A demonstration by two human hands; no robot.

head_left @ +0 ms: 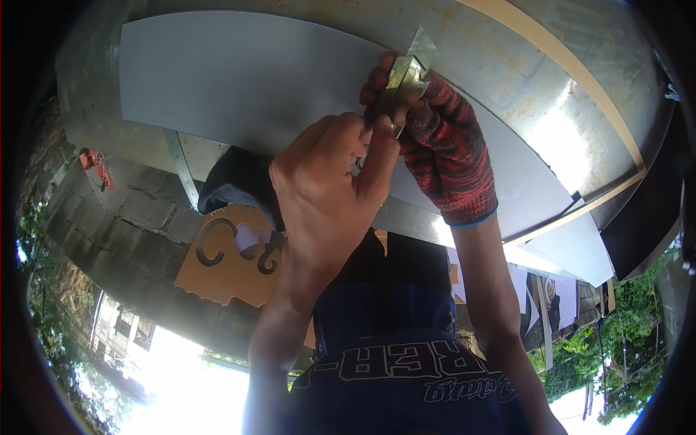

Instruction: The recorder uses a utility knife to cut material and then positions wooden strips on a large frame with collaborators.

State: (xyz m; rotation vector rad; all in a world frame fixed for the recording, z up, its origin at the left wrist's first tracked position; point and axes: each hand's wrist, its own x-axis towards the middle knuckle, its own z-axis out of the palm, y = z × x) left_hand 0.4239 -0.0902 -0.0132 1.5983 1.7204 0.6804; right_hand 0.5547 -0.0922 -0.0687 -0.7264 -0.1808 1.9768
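My right hand, in a red and black knit glove with a blue cuff edge, grips a brassy metal hand tool. A flat, pale, blade-like piece sticks out of the tool's far end. The bare left hand is closed at the tool's near end, with thumb and fingers pinched there. What exactly the left fingertips hold is partly hidden. Both hands are held together above a large grey sheet with a curved far edge.
Under the sheet lies a worn metal tabletop, with a tan strip curving along the right. Below the table edge are a tan panel with scroll cut-outs and dark cloth. An orange object lies on the block paving at left.
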